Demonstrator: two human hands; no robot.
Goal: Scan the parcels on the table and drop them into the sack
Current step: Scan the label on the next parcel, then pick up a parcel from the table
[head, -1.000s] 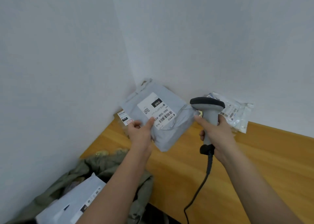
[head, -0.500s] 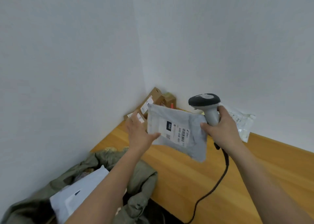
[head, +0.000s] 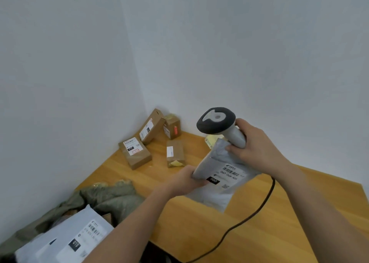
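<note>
A grey mailer is gripped at its left edge by the left hand, fingers curled round it, while the barcode scanner is held by the handle in the right hand, whose fingertips also appear to touch the mailer's upper corner. The mailer is held above the wooden table, label up, its long axis running from upper left down to lower right. The open olive sack lies off the table's near-left edge, below and to the left of the mailer, on the left hand's side; that hand is judged the nearer one for the drop. One white mailer is already seen in the sack's mouth. Four brown cardboard parcels are counted at the table's far corner: a flat one, a long leaning one, a small one and a taped one. A yellowish packet is partly hidden behind the mailer. One black cable is trailed from the scanner across the table to its near edge.
</note>
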